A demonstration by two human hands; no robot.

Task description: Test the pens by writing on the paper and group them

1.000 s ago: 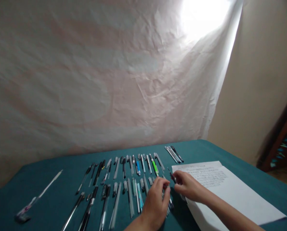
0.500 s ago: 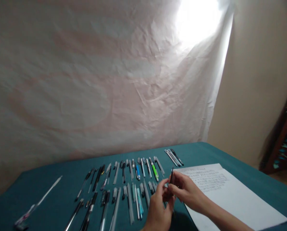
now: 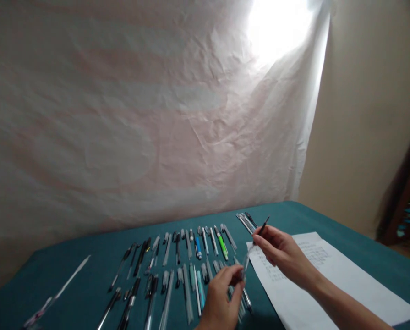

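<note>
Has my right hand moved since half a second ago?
Yes, the right hand has moved up the view and rightward against the paper, now overlapping its far edge.

Left hand (image 3: pixel 223 293) pinches the lower end of a tilted, dark-tipped pen (image 3: pixel 248 257); right hand (image 3: pixel 283 252) grips it higher. Further capped-off rows (image 3: pixel 186 293) lie on the bench (image 3: pixel 70 298), beside paper (image 3: pixel 342 270).
</note>
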